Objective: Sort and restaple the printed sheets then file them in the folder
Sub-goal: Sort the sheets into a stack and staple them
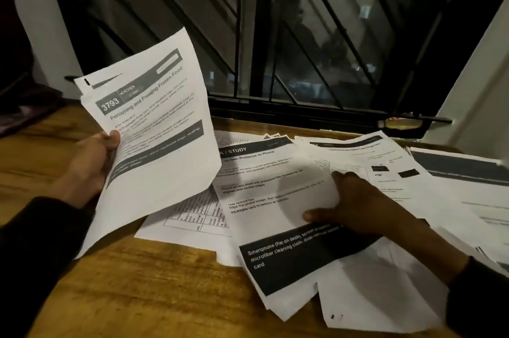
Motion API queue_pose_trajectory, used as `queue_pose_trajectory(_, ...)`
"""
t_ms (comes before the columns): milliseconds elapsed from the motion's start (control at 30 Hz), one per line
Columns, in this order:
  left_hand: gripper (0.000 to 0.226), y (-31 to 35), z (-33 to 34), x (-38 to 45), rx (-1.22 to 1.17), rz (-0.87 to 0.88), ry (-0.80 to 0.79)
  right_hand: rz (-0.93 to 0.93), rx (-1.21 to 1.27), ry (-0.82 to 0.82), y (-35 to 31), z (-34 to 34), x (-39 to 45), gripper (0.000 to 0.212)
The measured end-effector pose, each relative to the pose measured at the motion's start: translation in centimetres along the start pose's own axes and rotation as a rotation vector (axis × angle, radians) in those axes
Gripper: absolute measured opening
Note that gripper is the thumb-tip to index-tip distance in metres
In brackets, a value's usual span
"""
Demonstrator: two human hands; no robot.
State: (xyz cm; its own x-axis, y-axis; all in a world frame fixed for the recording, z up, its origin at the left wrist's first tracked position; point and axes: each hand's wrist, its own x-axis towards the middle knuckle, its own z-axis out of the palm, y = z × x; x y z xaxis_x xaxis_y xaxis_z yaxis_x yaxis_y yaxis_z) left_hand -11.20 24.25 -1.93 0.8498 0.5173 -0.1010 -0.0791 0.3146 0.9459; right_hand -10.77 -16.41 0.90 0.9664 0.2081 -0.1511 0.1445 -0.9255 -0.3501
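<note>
White sheets (pixel 154 123) pinched in your left hand (pixel 91 164) could slip; your right hand (pixel 366 208), fingers flat, may scatter the loose pile (pixel 275 189) beneath it.

Wooden tabletop (pixel 154 291) carries loose spread of white printed sheets (pixel 275 200) from centre to right edge. Left hand (pixel 91 164) holds white printed sheet headed "3793 Kitchen" (pixel 154 128) raised above left side. Right hand (pixel 366 208) rests on spread near front edge. Metal-barred window (pixel 303 35) behind far edge.
</note>
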Motion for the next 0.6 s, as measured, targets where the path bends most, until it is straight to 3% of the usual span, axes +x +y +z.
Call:
queue_pose_trajectory(133, 0.020, 0.3, 1.2, -0.8, 0.025, 0.014, -0.023, 0.026, 0.242, 0.138, 0.6, 0.0, 0.0, 0.034)
queue_pose_trajectory(233, 0.019, 0.3, 2.4, -1.4, 0.022, 0.038, -0.012, 0.036, 0.548, 0.204, 0.9, -0.5, -1.6, 0.016)
queue_pose_trajectory(367, 0.023, -0.1, 6.0, -4.1, 0.134, 0.174, 0.038, -0.021, 0.975, 0.195, 0.2, -1.0, -3.9, 0.009)
queue_pose_trajectory(600, 0.015, -0.9, 10.3, -7.4, 0.284, 0.294, -0.079, -0.098, 1.020, 0.057, -2.0, -0.8, -5.8, 0.019)
